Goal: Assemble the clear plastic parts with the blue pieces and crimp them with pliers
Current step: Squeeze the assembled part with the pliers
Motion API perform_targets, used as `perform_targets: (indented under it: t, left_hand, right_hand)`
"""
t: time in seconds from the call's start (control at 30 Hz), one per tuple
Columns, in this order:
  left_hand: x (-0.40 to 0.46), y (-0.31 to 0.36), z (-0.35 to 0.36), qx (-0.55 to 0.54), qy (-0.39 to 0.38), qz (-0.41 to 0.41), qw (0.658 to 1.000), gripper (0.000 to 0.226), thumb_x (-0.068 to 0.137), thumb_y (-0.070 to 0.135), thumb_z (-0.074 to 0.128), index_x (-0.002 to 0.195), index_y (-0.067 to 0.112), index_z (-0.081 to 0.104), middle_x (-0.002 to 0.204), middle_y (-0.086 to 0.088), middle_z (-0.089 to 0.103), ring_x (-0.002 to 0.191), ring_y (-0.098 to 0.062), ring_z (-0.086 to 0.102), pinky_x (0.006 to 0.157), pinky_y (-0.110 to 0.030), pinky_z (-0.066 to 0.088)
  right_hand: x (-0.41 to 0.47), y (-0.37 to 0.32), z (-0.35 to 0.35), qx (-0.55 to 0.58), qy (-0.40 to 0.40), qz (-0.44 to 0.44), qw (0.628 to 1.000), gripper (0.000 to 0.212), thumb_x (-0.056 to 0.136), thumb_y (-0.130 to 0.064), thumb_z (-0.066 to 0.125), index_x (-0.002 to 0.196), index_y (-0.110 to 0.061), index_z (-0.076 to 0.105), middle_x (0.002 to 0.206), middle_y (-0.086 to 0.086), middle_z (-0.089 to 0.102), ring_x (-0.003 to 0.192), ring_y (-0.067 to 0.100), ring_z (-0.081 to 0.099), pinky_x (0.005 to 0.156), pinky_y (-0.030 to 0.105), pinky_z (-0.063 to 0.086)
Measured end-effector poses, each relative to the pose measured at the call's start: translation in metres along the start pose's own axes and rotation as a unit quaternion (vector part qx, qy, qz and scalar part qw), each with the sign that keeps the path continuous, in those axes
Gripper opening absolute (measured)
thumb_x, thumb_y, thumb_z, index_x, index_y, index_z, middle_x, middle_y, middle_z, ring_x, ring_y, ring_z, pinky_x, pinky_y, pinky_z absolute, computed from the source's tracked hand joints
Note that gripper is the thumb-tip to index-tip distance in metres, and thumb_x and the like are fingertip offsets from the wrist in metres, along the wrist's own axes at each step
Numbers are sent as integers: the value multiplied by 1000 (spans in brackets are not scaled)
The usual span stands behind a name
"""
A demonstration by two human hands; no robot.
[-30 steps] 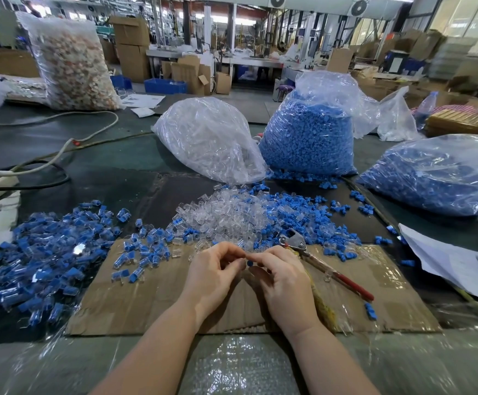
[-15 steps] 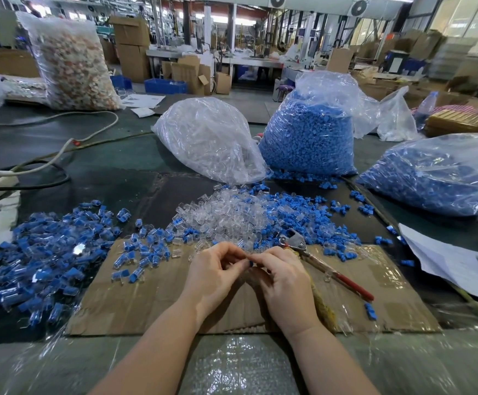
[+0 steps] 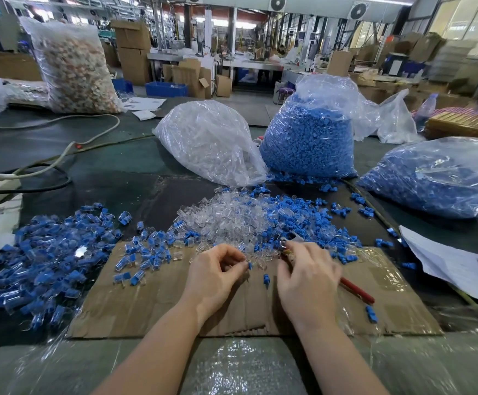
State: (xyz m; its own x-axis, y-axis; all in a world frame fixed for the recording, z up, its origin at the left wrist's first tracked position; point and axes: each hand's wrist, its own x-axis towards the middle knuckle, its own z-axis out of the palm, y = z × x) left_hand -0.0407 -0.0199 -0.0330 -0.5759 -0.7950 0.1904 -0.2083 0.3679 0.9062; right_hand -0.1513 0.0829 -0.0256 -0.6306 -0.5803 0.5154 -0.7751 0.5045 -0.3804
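The loose clear parts (image 3: pixel 226 215) & blue pieces (image 3: pixel 297 212) sit in one mixed heap at mid frame, just above the cardboard (image 3: pixel 135 306). That is prob. so both hands can grab w/o a long reach. Done ones (image 3: pixel 41 260) lie in a pile at the left, kept away from the loose stuff.

The left hand (image 3: pixel 216 276) is curled at centre frame. Its thumb & finger pinch a small part w/ a blue tip (image 3: pixel 249 265). Looks like a clear part w/ blue inside, but it is too small to be sure.

The right hand (image 3: pixel 307 276) lies over the pliers (image 3: pixel 354 290), fingers bent down by the metal head. The red handle pokes out to the lower right. If it grips the pliers yet, one can't tell. One blue piece (image 3: pixel 266 279) lies on the cardboard between the hands.
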Motion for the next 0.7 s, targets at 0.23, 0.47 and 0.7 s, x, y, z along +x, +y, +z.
perform_targets:
  t: [0.23, 0.47, 0.7]
  left_hand:
    - [-1, 3, -1, 12, -1, 6, 1000, 13, 80, 9, 70, 77, 20, 64, 74, 2, 65, 65, -2, 54, 61, -8, 44]
    - [-1, 2, -2, 1, 5, 1, 1000, 11, 80, 8, 70, 79, 18, 65, 74, 3, 65, 64, 0, 55, 61, -8, 44]
    - [6, -1, -3, -53, 13, -28, 998, 10, 79, 8, 71, 79, 17, 66, 74, 1, 66, 66, 0, 58, 61, -9, 45]
  right_hand:
    - [20, 22, -20, -234, -232, 162, 930, 66, 83, -68, 39, 125, -18, 51, 143, 8, 35, 131, 27, 31, 107, 56, 20]
    - [24, 17, -24, -261, -204, 99, 938, 44, 91, -51, 36, 110, -18, 58, 123, 5, 45, 117, 23, 37, 100, 45, 27]
    - [42, 8, -43, -150, -208, 54, 965, 43, 96, -52, 27, 93, -13, 46, 94, 4, 59, 88, 22, 57, 79, 35, 50]
